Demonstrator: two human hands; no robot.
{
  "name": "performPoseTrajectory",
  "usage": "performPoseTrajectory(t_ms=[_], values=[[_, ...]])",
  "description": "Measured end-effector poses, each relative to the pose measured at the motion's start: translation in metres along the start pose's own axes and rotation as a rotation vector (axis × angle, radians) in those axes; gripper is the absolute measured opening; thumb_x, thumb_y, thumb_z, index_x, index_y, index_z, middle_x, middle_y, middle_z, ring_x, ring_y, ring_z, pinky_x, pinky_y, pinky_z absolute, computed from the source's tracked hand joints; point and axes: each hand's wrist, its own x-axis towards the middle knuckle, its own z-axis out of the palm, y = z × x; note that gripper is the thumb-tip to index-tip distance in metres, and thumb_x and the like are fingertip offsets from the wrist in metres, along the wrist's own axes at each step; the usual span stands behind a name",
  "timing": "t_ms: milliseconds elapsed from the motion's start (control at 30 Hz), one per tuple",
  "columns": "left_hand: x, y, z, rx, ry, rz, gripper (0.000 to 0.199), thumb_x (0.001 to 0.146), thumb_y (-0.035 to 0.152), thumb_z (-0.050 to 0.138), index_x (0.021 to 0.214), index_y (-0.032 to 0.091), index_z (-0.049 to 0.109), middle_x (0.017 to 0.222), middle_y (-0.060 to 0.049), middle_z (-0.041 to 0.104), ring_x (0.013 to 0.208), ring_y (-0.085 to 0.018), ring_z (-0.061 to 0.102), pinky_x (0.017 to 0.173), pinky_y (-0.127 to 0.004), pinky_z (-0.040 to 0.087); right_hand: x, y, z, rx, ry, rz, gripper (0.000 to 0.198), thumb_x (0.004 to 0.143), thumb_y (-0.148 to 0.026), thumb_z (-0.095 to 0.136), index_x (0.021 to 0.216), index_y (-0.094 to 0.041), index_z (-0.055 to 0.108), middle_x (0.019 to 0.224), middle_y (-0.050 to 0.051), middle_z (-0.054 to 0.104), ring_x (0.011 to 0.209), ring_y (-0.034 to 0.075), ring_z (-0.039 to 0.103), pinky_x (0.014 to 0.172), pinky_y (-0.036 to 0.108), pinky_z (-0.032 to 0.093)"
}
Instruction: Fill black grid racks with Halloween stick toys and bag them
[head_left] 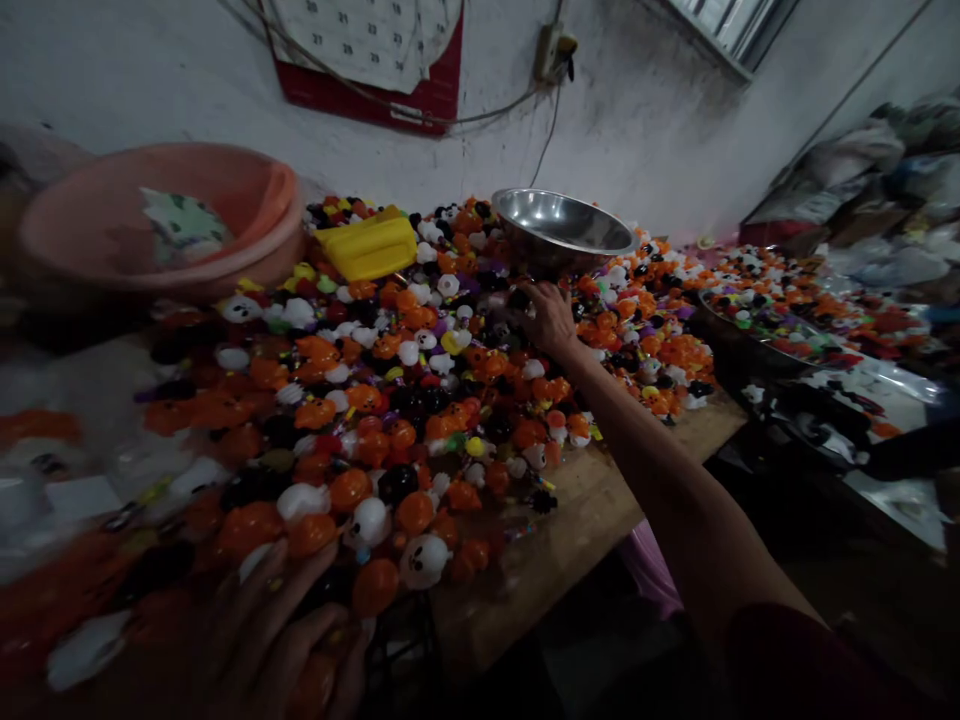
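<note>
1. Your right hand (551, 318) is at the centre of the frame, set down among the heap of small toy pieces (420, 400), fingers bent. (The fingertips sit in shadow by dark pieces, so you cannot tell whether they grasp one.)
2. Your left hand (274, 625) is at the lower left of the frame, fingers spread and curved over the near edge of the heap. An orange piece (313, 686) shows between its fingers and thumb; whether it is gripped or just touched, you cannot tell.
3. The heap spreads across the middle of the frame on a wooden table (540, 570): orange, white, black, yellow and purple pieces, some of the white ones (with little dark faces) near your left hand.
4. Just beyond your right hand, a shiny metal bowl (566, 225) rests tilted on the heap.
5. At the upper left of the frame, a yellow scoop (367, 248) lies on the pieces, near a pink basin (262, 268) holding a green-and-white patterned item (184, 228).
6. A calendar (367, 50) hangs at the top of the frame; bags (855, 160) are piled at the upper right.
</note>
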Motion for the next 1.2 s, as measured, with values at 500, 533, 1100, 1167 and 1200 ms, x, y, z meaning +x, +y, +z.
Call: performPoseTrajectory(t_ms=[500, 533, 1100, 1167, 1200], values=[[0.019, 0.032, -0.003, 0.018, 0.012, -0.083, 0.014, 0.088, 0.019, 0.070, 0.096, 0.022, 0.059, 0.126, -0.013, 0.071, 0.140, -0.038, 0.054, 0.113, -0.061, 0.049, -0.278, -0.148, -0.079, 0.346, -0.535, -0.374, 0.037, 0.094, -0.027, 0.065, 0.129, -0.018, 0.062, 0.115, 0.012, 0.067, 0.090, 0.019, 0.064, 0.076, 0.030, 0.053], [0.020, 0.033, -0.004, 0.025, 0.005, -0.088, 0.013, 0.088, 0.019, 0.069, 0.095, 0.022, 0.059, 0.126, -0.013, 0.072, 0.140, -0.037, 0.055, 0.113, -0.061, 0.049, -0.283, -0.150, -0.070, 0.378, -0.506, -0.376, 0.041, 0.096, -0.029, 0.064, 0.134, -0.017, 0.059, 0.118, 0.013, 0.066, 0.096, 0.021, 0.065, 0.080, 0.033, 0.055], [0.028, 0.038, -0.028, 0.034, -0.187, -0.174, 0.018, 0.090, 0.029, 0.069, 0.104, 0.020, 0.061, 0.139, -0.011, 0.065, 0.144, -0.034, 0.049, 0.123, -0.057, 0.041, -0.322, -0.137, -0.057, 0.416, -0.357, -0.008, 0.030, 0.105, -0.032, 0.047, 0.121, -0.019, 0.068, 0.113, 0.014, 0.066, 0.098, 0.025, 0.065, 0.082, 0.036, 0.056], [0.029, 0.039, -0.029, 0.038, -0.200, -0.163, 0.018, 0.091, 0.029, 0.068, 0.104, 0.020, 0.061, 0.139, -0.011, 0.065, 0.144, -0.034, 0.049, 0.122, -0.057, 0.041, -0.320, -0.138, -0.051, 0.424, -0.338, -0.014, 0.029, 0.105, -0.033, 0.047, 0.118, -0.020, 0.069, 0.107, 0.013, 0.066, 0.098, 0.025, 0.063, 0.081, 0.036, 0.055], [0.029, 0.039, -0.029, 0.038, -0.201, -0.162, 0.019, 0.091, 0.030, 0.068, 0.105, 0.020, 0.061, 0.139, -0.011, 0.065, 0.144, -0.033, 0.049, 0.123, -0.057, 0.041, -0.319, -0.137, -0.050, 0.466, -0.329, -0.023, 0.029, 0.105, -0.033, 0.046, 0.118, -0.020, 0.069, 0.106, 0.012, 0.066, 0.097, 0.024, 0.063, 0.079, 0.035, 0.054]])
